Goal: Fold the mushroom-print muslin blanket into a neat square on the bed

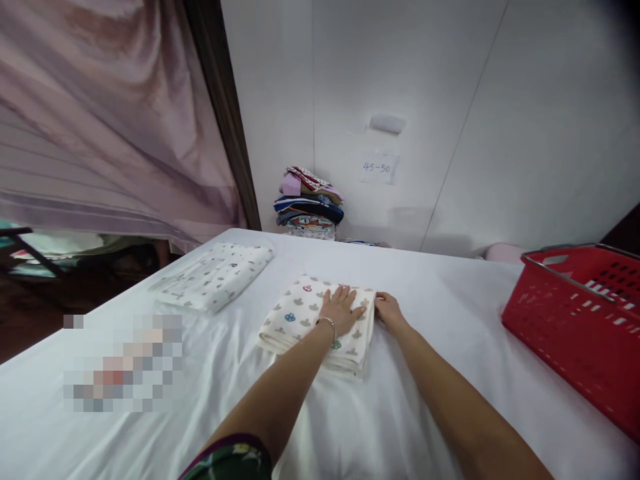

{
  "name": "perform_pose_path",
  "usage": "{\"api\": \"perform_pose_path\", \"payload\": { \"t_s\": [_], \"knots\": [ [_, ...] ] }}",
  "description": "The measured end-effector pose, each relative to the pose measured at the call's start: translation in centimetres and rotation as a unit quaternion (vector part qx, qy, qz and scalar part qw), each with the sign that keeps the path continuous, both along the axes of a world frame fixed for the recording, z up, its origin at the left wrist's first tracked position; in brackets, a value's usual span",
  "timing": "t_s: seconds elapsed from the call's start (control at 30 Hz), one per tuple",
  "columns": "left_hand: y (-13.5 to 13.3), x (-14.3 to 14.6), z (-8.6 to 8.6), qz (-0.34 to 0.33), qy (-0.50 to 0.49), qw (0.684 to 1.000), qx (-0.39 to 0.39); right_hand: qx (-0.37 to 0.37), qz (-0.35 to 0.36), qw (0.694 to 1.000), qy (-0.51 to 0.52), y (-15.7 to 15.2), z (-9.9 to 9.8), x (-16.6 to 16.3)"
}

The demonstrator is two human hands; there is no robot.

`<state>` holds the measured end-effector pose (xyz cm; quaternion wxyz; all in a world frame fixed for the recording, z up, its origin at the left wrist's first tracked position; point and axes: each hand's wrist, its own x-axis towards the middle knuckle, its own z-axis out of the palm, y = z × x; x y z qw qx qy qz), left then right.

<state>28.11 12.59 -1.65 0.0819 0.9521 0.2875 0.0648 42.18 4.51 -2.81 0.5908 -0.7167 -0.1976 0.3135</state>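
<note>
A folded white cloth [295,313] with grey, blue, red and green mushroom prints lies flat in front of me. My left hand [340,310], with a bracelet at the wrist, rests on top of it, palm down and fingers spread. At the cloth's right edge, my right hand [389,311] has its fingers curled against the far right corner, pinching the fabric. The tips of those fingers are partly hidden by the cloth. Farther left lies a second folded white cloth [220,273] with small dark prints, apart from both hands.
A white sheet [440,373] covers the surface, wrinkled near me. On the right stands a red plastic basket [565,340] with a metal handle. Folded clothes [310,207] are stacked by the wall. A pink curtain [125,120] hangs at left. One patch at lower left is blurred out.
</note>
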Motion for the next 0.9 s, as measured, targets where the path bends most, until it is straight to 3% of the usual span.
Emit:
{"api": "perform_pose_path", "payload": {
  "t_s": [0.33, 0.5, 0.6, 0.7, 0.9],
  "knots": [
    [-0.4, 0.1, 2.0, 0.000, 0.027, 0.998, -0.061, -0.007, 0.063, 0.998, 0.026, -1.2, -0.2, 1.0],
    [1.1, -3.0, 3.1, 0.046, 0.014, 0.998, -0.036, -0.015, 0.060, 0.998, 0.014, -1.4, -0.2, 0.4],
    [2.3, -6.2, 2.4, 0.106, 0.028, 0.994, -0.014, -0.021, 0.035, 0.999, 0.000, -1.1, -0.3, 0.1],
    [2.8, -8.3, 1.2, 0.126, 0.027, 0.992, -0.003, -0.020, -0.004, 1.000, -0.015, -0.9, -0.4, -0.1],
    [2.1, -8.3, 1.0, 0.120, 0.021, 0.992, -0.014, -0.033, -0.052, 0.997, -0.046, -0.9, -0.6, -0.4]
  ]
}}
